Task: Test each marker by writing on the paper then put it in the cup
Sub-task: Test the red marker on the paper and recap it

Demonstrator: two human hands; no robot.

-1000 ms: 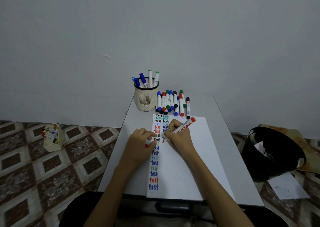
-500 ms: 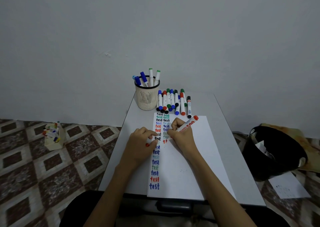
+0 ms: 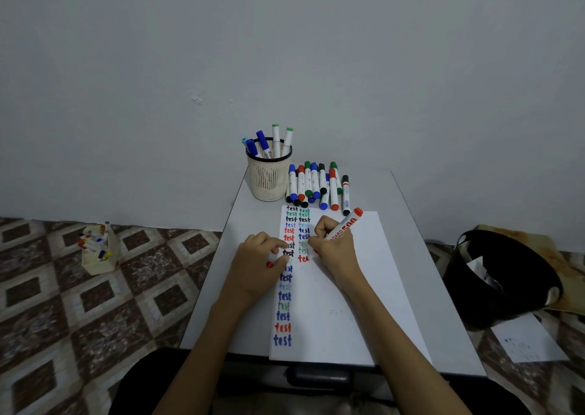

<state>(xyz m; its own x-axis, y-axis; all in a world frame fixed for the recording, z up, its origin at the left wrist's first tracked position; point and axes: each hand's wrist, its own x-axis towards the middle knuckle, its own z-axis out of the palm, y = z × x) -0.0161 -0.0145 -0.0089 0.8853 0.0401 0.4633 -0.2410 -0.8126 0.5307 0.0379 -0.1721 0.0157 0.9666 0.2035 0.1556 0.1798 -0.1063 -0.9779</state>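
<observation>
From my feed: right hand is closed around a red marker, barrel tilted up and away to the right, red end cap at the top. Tip end is hidden by the fingers, but it sits at a half-written red word in the second column on the paper, under a green "test".

Left hand rests on the paper's left edge, fingers curled around a small red cap that just shows at the thumb side. I read it as pinching the cap.

Paper lies lengthwise on the grey worktop. Left column of "test" runs full length in black, green, blue, red; second column covers only the upper part.

Cup, a beige slotted one with a dark rim, stands at the far left of the worktop, near the wall. It holds several markers upright, blue and green caps showing.

Pile of untested markers lies just right of the cup, above the paper's top edge: blue, red, green, black caps, mostly side by side, some stacked.

Floor left: small beige box of markers. Floor right: black bin, loose sheet beside it.
</observation>
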